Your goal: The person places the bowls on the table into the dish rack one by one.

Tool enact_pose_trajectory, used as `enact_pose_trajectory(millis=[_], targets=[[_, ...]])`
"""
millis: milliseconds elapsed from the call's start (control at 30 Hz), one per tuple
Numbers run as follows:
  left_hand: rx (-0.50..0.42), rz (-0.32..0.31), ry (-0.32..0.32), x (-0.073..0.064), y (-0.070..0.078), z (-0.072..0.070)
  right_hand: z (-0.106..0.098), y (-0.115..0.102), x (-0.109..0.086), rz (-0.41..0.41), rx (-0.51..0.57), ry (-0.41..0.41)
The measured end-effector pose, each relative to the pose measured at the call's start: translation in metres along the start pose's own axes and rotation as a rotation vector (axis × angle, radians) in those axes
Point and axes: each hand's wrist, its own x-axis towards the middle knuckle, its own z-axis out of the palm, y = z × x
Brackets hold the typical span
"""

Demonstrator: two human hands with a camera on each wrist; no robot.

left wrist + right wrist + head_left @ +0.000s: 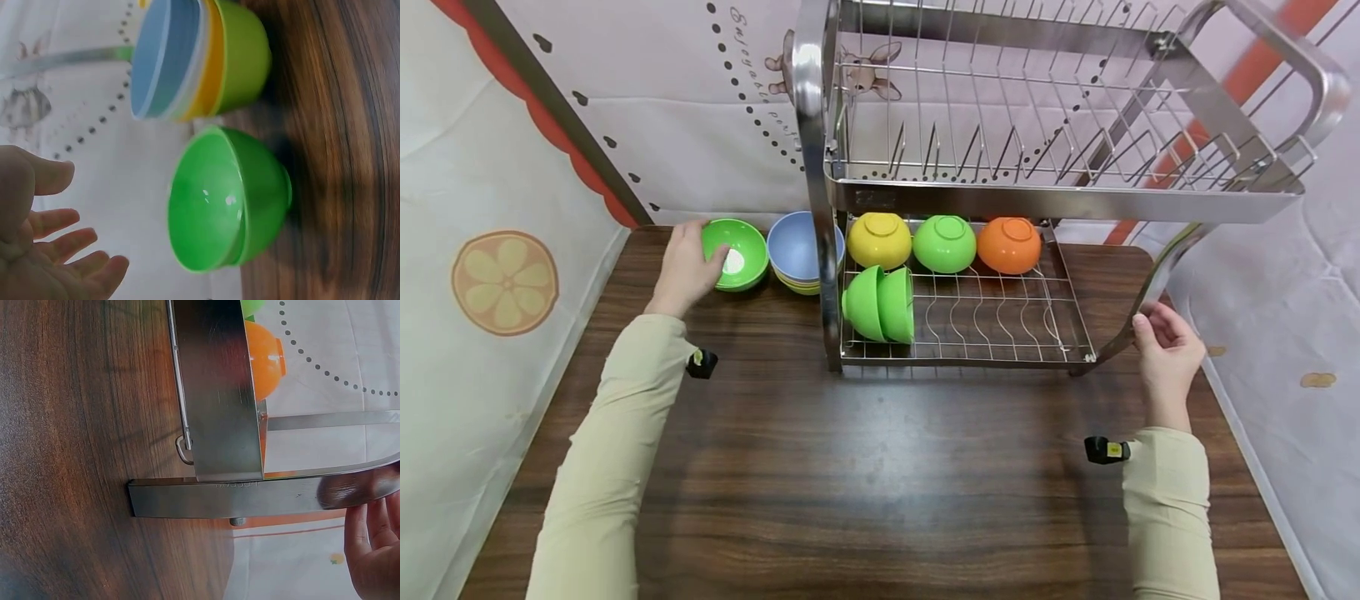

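Observation:
My left hand (688, 262) is beside a green bowl (737, 257), its thumb overlapping the bowl's rim in the head view. The left wrist view shows that hand (59, 244) with fingers spread apart from the bowl, which has another green bowl (265, 200) nested with it. Next to them stands a stack with a blue bowl (165, 56) on top and yellow and lime ones below. My right hand (1172, 346) holds the right front post of a metal dish rack (1067, 204). Its fingers (357, 534) meet the post's edge.
Upside-down yellow (880, 240), green (945, 244) and orange (1009, 246) bowls line the back of the lower tier. Two green bowls (897, 304) stand on their sides at its left front. The upper tier's wire (970, 150) overhangs them. A patterned cloth (700, 125) hangs behind the wooden table (880, 500).

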Motion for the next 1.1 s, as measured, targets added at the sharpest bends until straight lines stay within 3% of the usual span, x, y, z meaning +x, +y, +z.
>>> enact_pose_trajectory(millis=[233,367,533,867,1100], targets=[[0.021,-0.104,0.004,0.012,-0.02,0.004,0.003,-0.003,-0.002,-0.044,-0.029,-0.019],[0.037,-0.179,-0.023,0.016,-0.032,0.008,0.003,-0.003,-0.001,-0.044,-0.026,-0.027],[0.059,-0.229,-0.07,0.019,-0.043,0.011,0.002,-0.003,-0.001,-0.038,-0.014,-0.031],[0.092,-0.276,-0.105,0.021,-0.057,0.021,0.002,-0.003,-0.001,-0.018,0.009,-0.042],[0.105,-0.266,-0.071,0.022,-0.057,0.023,0.0,-0.004,-0.001,-0.003,0.002,-0.032]])
